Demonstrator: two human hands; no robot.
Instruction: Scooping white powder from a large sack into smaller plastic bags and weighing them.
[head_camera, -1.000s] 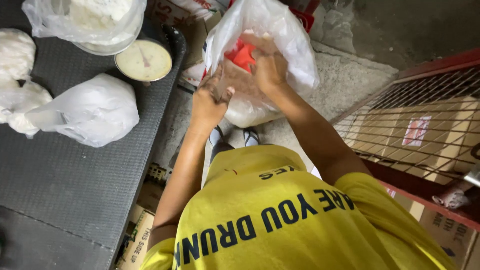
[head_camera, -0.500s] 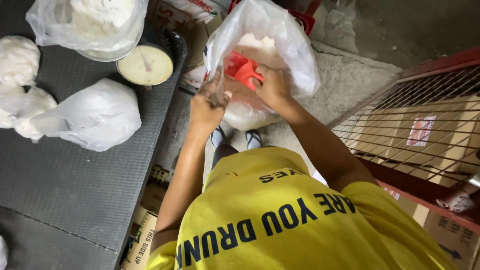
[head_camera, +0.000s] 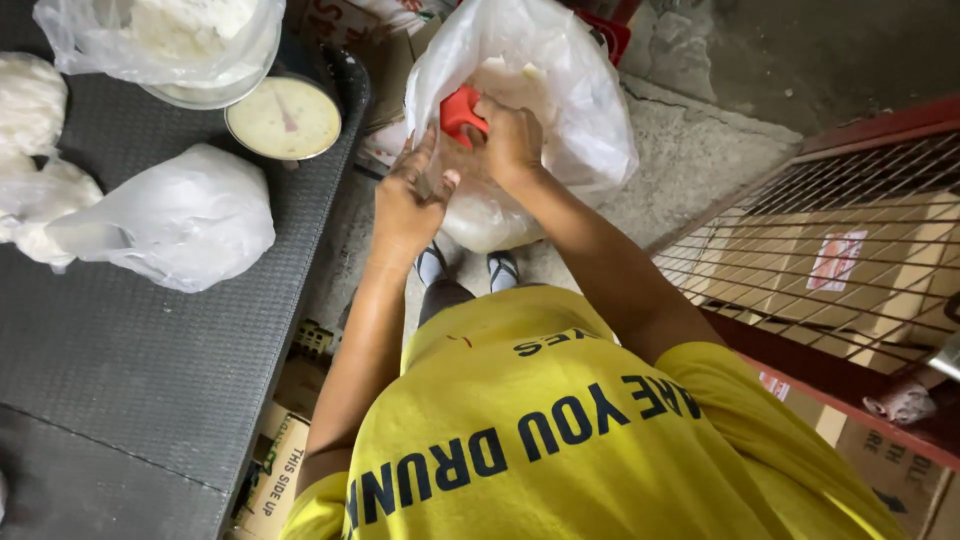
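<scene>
The right hand (head_camera: 510, 140) has its fingers closed around a red scoop (head_camera: 462, 108) inside the big plastic bag (head_camera: 570, 110), which stands on the cracked concrete floor (head_camera: 700, 150). The left hand (head_camera: 410, 195) pinches the bag's edge. Beside them, a dark textured table (head_camera: 150, 380) carries a dial scale (head_camera: 284, 118) and filled bags (head_camera: 170, 215).

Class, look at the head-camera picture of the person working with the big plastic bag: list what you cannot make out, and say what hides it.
- Red scoop: mostly covered by the right hand in the head view.
- Big plastic bag: its bottom sits behind the left hand and both arms.
- Scale dial: markings too small to read.
- Tub of white powder: cut off by the top edge.
- Feet: partly hidden by the yellow shirt.
</scene>
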